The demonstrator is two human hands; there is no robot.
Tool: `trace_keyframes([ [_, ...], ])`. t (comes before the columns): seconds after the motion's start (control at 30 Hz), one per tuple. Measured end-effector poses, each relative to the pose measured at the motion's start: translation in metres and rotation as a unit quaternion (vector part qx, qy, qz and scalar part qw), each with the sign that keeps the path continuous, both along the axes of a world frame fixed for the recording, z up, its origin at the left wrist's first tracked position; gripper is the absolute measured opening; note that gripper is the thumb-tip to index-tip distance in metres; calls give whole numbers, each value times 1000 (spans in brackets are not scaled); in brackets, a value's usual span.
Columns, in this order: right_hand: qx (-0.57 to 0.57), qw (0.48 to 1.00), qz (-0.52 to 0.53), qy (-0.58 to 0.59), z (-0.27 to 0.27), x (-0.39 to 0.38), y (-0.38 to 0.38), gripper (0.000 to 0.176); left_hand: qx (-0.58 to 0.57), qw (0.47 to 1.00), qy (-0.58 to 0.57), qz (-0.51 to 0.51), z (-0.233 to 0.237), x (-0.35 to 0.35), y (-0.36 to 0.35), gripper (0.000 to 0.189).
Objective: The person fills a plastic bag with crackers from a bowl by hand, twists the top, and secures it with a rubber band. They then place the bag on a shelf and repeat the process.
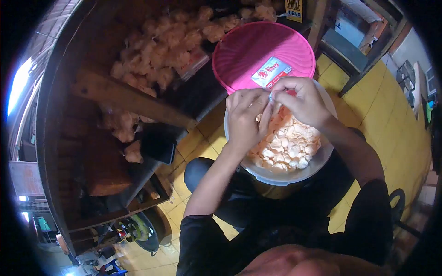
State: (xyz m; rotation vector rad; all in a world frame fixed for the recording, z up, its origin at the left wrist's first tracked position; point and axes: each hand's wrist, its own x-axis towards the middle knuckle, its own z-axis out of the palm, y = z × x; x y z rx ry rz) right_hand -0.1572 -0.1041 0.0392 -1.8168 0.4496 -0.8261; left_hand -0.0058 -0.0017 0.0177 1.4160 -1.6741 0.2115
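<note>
My left hand and my right hand meet over the far side of a metal pot. Their fingers are pinched together on something small with a pale bluish glint, too small to make out. Below them, the pot holds many pale, round crackers. Just beyond my fingertips lies a white and red printed packet, resting in a pink plastic basket. My hands hide part of the pot's far rim.
Many bagged crackers are heaped on a dark wooden shelf to the left. A black phone-like slab sits at its edge. A dark pan stands on the yellow tiled floor. A yellow and black box is at the back.
</note>
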Motion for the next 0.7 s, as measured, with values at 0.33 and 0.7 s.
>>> trace_keyframes([
  [0.33,88,994,54,-22,5,-6,-28,23,385,886,231,-112,16,19,6,13],
  [0.7,-58,994,-47,84,-11,-15,-53,26,49,993,-14,104,-2,42,-22,44],
])
